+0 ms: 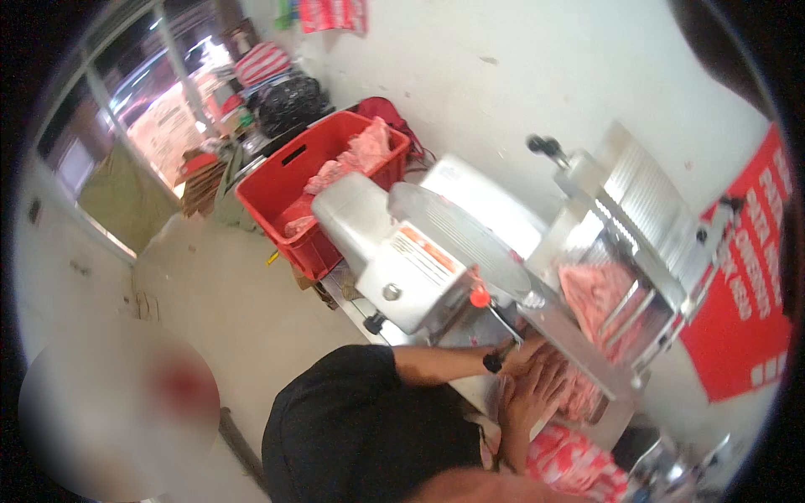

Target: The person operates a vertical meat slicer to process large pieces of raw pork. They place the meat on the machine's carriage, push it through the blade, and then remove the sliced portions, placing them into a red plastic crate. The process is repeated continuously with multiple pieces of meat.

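Blk shirt (352,427) nearest, w/ pink meat (579,397) just R of hands (530,399).

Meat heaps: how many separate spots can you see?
3: meat in the crate, meat up on the slicer, meat at the right hand. More may be hidden.

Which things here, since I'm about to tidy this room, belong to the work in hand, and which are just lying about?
In use: slicer; pink meat on it; left hand and right hand close by; probably the red crate, which also holds pink meat.

Apparently lying about: black plastic bag; stacked cardboard; red bag behind the crate.
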Demonstrator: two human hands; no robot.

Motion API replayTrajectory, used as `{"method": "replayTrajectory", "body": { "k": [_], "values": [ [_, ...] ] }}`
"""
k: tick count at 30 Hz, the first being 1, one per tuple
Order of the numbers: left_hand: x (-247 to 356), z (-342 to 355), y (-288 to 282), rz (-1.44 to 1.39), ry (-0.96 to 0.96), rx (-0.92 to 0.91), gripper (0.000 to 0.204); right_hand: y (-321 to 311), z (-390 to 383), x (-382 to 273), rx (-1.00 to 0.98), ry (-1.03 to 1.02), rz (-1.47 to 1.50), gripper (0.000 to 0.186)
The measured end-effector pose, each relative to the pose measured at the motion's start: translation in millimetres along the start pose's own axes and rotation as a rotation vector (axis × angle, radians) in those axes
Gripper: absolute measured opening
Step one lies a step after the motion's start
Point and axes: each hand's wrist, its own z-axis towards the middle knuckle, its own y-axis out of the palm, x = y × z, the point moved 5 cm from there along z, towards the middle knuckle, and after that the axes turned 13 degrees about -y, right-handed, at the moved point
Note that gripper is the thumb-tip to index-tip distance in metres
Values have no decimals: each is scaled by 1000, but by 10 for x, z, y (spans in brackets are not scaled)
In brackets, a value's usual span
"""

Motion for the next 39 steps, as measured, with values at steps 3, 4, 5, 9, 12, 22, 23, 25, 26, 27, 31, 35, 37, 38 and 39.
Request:
{"method": "replayTrajectory", "body": {
  "k": [3,4,5,9,12,22,23,25,26,27,31,35,37,38,39],
  "values": [
    [-713,15,-36,-550,-535,-17,37,40,130,49,-202,-40,-221,74],
    [-902,0,17,-731,-679,-27,37,-83,19,127,-228,-29,-207,74],
    [-1036,55,-64,-865,-766,-33,36,-146,39,53,-244,-2,-192,74],
    [-1192,258,-118,-1104,-791,-76,36,-32,178,-54,-262,63,-216,75],
    [-1227,263,-79,-1174,-786,-101,35,-27,104,-91,-273,152,-197,77],
    [-1146,254,27,-1230,-775,-183,33,-8,-164,-176,-278,116,-230,82],
    [-1155,227,20,-1227,-781,-188,32,-5,-152,-179,-278,119,-224,81],
    [-1172,174,-22,-1222,-789,-188,32,36,-162,-162,-244,101,-228,81],
    [-1164,150,-14,-1223,-794,-196,32,108,-218,-101,-206,86,-240,81],
    [-1163,145,-9,-1222,-798,-205,31,170,-267,-52,-168,71,-252,81],
    [-1181,106,26,-1227,-806,-212,31,123,-164,-35,-194,44,-259,81],
    [-1174,73,30,-1244,-814,-209,30,142,-158,-15,-214,47,-266,81],
    [-1179,58,3,-1253,-814,-206,29,127,-149,-24,-219,56,-247,81],
    [-1173,61,6,-1260,-816,-203,29,99,-120,-49,-221,67,-223,80],
    [-1172,62,4,-1261,-818,-203,29,71,-94,-69,-222,77,-198,79]
  ]
}}
